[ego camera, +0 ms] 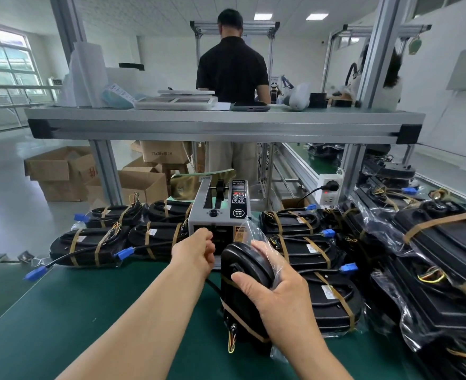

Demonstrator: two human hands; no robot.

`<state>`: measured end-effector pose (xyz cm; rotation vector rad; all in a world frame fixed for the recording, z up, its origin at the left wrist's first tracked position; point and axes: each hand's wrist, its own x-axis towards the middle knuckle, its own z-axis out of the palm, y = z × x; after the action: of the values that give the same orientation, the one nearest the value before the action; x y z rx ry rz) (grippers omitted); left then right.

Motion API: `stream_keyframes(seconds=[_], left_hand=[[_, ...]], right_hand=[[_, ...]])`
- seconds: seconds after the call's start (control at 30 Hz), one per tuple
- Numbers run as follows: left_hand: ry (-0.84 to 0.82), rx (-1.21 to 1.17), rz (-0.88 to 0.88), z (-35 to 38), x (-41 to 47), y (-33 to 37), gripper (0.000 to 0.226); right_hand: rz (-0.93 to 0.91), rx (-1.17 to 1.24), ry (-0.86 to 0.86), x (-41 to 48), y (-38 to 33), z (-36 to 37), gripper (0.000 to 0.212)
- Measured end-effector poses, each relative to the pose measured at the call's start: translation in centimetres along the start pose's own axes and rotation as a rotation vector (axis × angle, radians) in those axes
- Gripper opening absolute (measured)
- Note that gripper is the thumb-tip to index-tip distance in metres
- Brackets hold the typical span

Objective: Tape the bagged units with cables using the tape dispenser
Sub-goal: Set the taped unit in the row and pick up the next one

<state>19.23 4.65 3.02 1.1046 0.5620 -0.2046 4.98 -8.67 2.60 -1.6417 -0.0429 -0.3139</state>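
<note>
Your right hand point(271, 283) grips a bagged unit point(243, 272) standing on end on the green mat point(61, 311), thumb across its black face and fingers wrapped over the loose plastic at the top. One brown tape band already crosses its lower part, and coloured wires hang from its bottom end. Your left hand point(196, 253) is well apart from the right, fingers curled at the front slot of the tape dispenser point(218, 215); whether it pinches tape cannot be told.

The dispenser stands just behind the unit. Taped units point(89, 245) with blue plugs point(123, 253) lie in rows to its left, and more taped units point(308, 250) crowd its right side, close by your right hand. A heap of bagged units point(446, 242) fills the far right. A wall socket point(329, 187) with a black plug and a red light sits behind them.

The dispenser's round button reads "SEMI"; its red digits are too small to read. A cardboard box point(166, 153) beyond reads "75x36x40 cm". A person in a black shirt point(232, 69) stands with back turned behind the metal shelf point(221, 122).
</note>
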Motion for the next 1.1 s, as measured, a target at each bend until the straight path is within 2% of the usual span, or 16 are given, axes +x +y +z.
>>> stream_keyframes(seconds=[0.13, 0.4, 0.63, 0.7, 0.8, 0.9, 1.1], left_hand=[[-0.020, 0.036, 0.072, -1.6, -0.6, -0.1, 0.019], [-0.029, 0.061, -0.062, -0.8, 0.7, -0.3, 0.023], [-0.013, -0.029, -0.056, 0.6, 1.7, 0.0, 0.009], [0.008, -0.034, -0.004, 0.6, 1.5, -0.4, 0.007], [-0.014, -0.077, 0.081, 0.7, 0.9, -1.0, 0.018], [0.049, -0.138, 0.006, 0.6, 0.2, -0.7, 0.015], [0.029, -0.035, 0.146, -2.6, -2.9, -0.8, 0.017]], right_hand=[[0.004, 0.005, 0.002, 0.1, 0.1, -0.1, 0.048], [0.053, 0.078, -0.011, -0.7, 0.1, 1.0, 0.056], [0.061, 0.061, 0.016, -0.3, 0.3, 0.7, 0.057], [0.057, 0.053, 0.015, -0.4, 0.3, 0.7, 0.058], [0.055, 0.043, 0.017, -0.4, 0.2, 0.7, 0.057], [0.059, 0.042, 0.025, -0.4, 0.3, 0.5, 0.058], [0.036, 0.032, 0.011, -0.6, 0.5, 0.6, 0.057]])
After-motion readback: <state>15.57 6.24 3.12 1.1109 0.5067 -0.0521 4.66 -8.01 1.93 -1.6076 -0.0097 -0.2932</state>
